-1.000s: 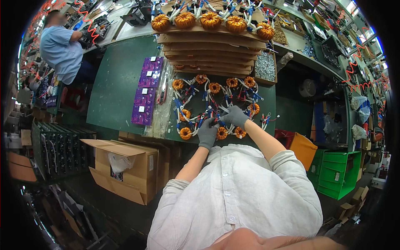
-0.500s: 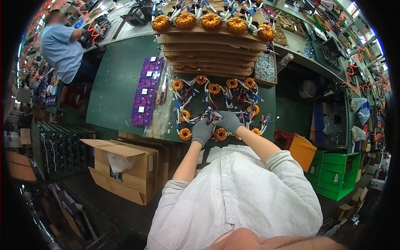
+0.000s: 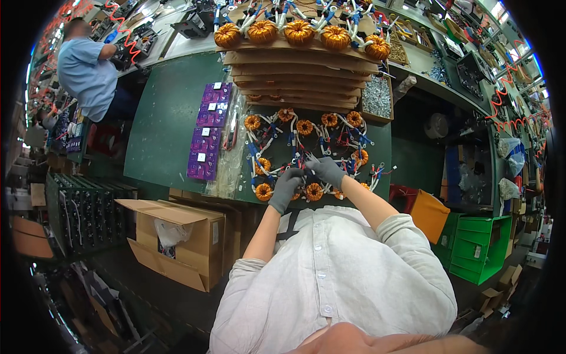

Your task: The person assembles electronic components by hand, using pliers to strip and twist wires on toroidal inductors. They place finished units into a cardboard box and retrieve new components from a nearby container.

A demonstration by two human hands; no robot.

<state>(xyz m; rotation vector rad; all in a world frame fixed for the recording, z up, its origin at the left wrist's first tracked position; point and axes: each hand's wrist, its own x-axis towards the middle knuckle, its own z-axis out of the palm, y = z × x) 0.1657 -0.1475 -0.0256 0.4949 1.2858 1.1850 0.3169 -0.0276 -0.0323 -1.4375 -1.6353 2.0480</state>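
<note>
Both my hands wear grey gloves and meet over the near part of a green table. My right hand [image 3: 328,171] pinches pale cable leads [image 3: 311,158] that stick up at its fingertips. Beside it, my left hand [image 3: 287,187] has its fingers bent and closed; what lies in them is hidden. Around the hands are several copper-wound ring coils [image 3: 304,127] with white, blue and red leads ending in metal lugs. One such coil [image 3: 313,191] lies just below my hands, close to the table's front edge.
Purple circuit boards [image 3: 202,152] lie in a column left of the coils, beside clear plastic wrap [image 3: 230,159]. Stacked cardboard sheets [image 3: 298,71] bear larger coils at the back. A box of metal parts [image 3: 376,99] stands right. An open carton [image 3: 174,239] is below left; a co-worker [image 3: 88,74] stands far left.
My left hand has turned more upright, its wrist shifting slightly down and left. My right hand has moved slightly right, and pale leads now show at its fingertips. The view has shifted slightly.
</note>
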